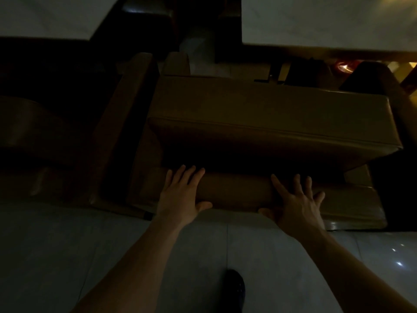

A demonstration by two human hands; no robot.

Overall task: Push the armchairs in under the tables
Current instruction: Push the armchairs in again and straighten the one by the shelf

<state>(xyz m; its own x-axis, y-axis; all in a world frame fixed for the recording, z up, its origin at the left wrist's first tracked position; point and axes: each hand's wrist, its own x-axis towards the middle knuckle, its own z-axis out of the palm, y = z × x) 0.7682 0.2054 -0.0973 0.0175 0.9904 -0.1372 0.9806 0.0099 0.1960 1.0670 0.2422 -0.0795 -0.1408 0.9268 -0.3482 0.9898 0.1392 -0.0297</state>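
Note:
A brown leather armchair (259, 109) stands in front of me, seen from above and behind in dim light. Its backrest top (237, 195) runs across the lower middle. My left hand (182, 193) lies flat on that backrest top, fingers spread, thumb hooked over the near edge. My right hand (297, 204) presses on the same edge further right, fingers spread as well. The seat cushion points toward a pale table (327, 21) at the upper right. The chair's front reaches close to the table's edge.
A second pale table (45, 16) is at the upper left, with another dark armchair (33, 132) below it on the left. Wooden armrests (126, 123) flank the chair. Pale floor tiles (67, 245) lie beneath me, and my dark shoe (234, 288) shows at the bottom.

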